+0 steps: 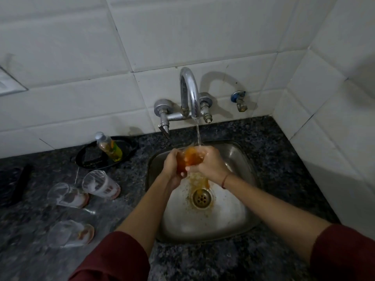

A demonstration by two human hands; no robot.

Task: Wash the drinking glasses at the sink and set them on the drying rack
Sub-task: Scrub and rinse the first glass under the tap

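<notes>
The left hand (172, 166) and right hand (210, 164) were curled round one orange-stained glass (188, 159), held under the tap (189, 94) stream above the sink (243, 159). Three more glasses (100, 184) lay on the counter (263, 138), near one soap bottle (109, 147)

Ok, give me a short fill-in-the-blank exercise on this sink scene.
1. The left hand and right hand hold a glass over the ____.
2. On the counter, ____ other glasses wait.
3. The liquid running toward the drain is ____.
4. The bottle sits in a ____ tray.
Missing words: sink, three, orange, black.
</notes>
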